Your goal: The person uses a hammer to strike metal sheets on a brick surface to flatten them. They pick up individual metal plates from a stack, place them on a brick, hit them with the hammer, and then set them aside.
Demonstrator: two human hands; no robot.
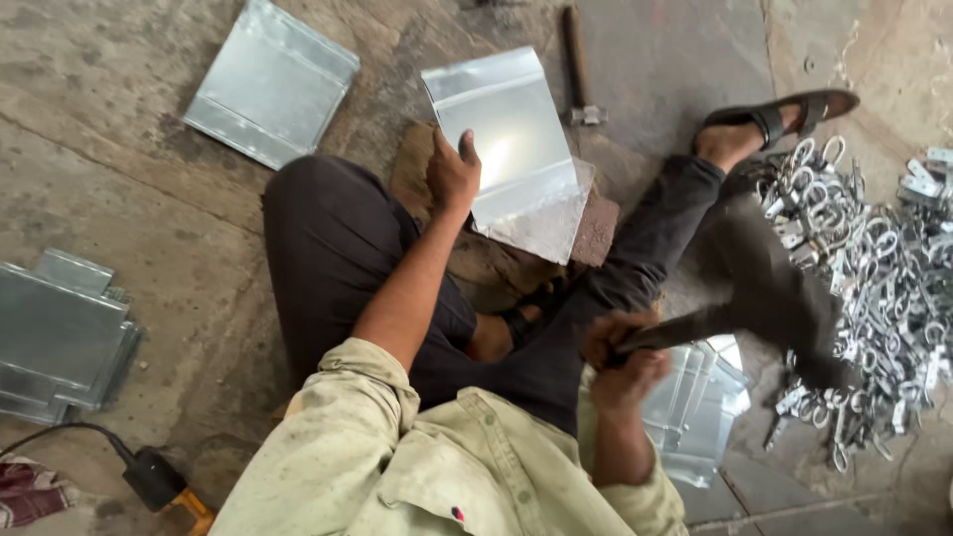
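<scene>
I sit on the floor with a shiny bent metal sheet resting on a wooden block between my legs. My left hand presses on the sheet's left edge and holds it down. My right hand is closed on the handle of a hammer, which is blurred with motion and raised to the right above my leg. The hammer's head sits over the edge of a pile of hardware.
Another bent sheet lies at the upper left; a stack of sheets at the left, more sheets by my right knee. A pile of small metal clamps fills the right. A second hammer lies beyond the block. A cabled tool lies lower left.
</scene>
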